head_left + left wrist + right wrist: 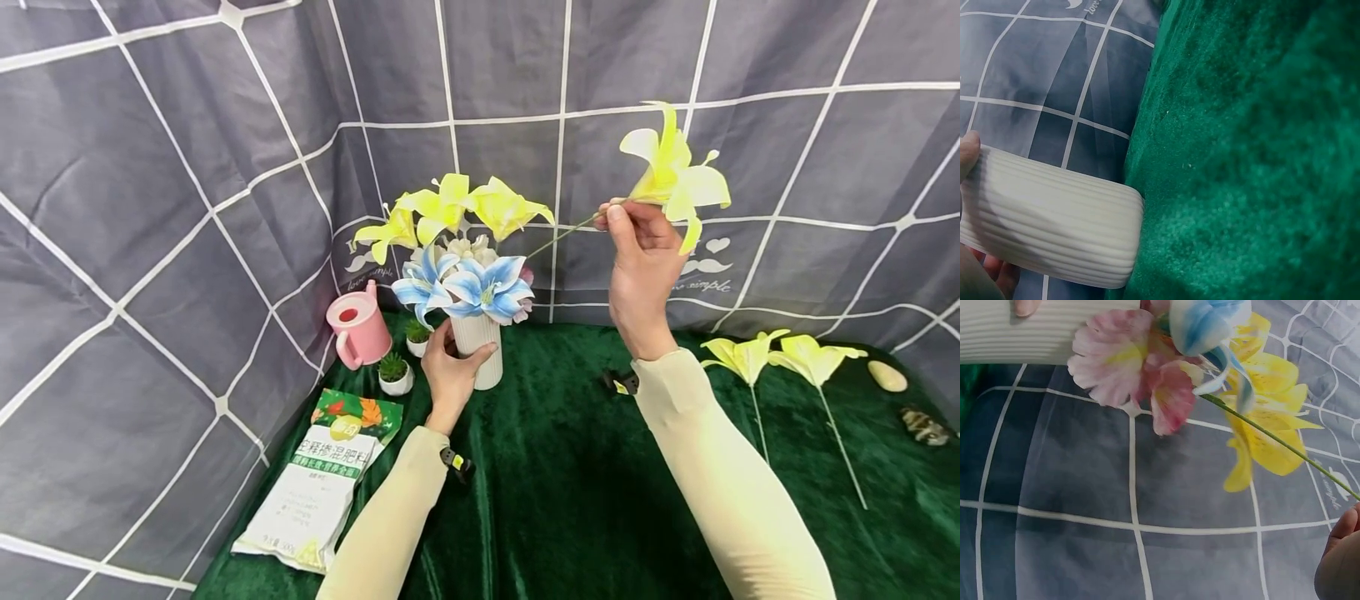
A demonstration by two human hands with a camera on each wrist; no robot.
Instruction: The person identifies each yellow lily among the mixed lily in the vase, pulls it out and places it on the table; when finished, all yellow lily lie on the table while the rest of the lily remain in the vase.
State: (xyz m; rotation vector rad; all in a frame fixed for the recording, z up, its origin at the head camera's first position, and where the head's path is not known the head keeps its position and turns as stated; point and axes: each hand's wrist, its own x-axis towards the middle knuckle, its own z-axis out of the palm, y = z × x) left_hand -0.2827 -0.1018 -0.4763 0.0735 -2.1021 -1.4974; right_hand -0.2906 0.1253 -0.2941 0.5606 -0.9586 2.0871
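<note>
Placement of one more yellow lily [678, 171] seems to be the step in hand, judging by how its thin green stem [562, 237] is slanting down from the right hand [641, 267] toward the crowded bouquet. That hand is pinching the stem between thumb and fingers just under the bloom, while the left hand [450, 371] is gripping the white vase [487, 371], thumb and fingers curling round its side as it is standing upright. The stem's far end is reaching the edge of the blue lilies [487, 287]; whether it is touching them, the pictures are not showing clearly. The next move is probably calling for tipping the stem steeper and finding a gap into the vase's mouth, which the petals are hiding. Fine ribs are running the length of the vase, giving its smooth, pale cylinder a fluted look. Long, pointed petals are curling back on the yellow lilies [446, 204] above, while a pink flower [1113, 359] is showing ruffled edges. Soft green velvet [570, 467] is spreading beneath, its nap catching the light in streaks, and two loose yellow lilies [817, 360] are lying on it to the right, slim stems pointing toward the person.
</note>
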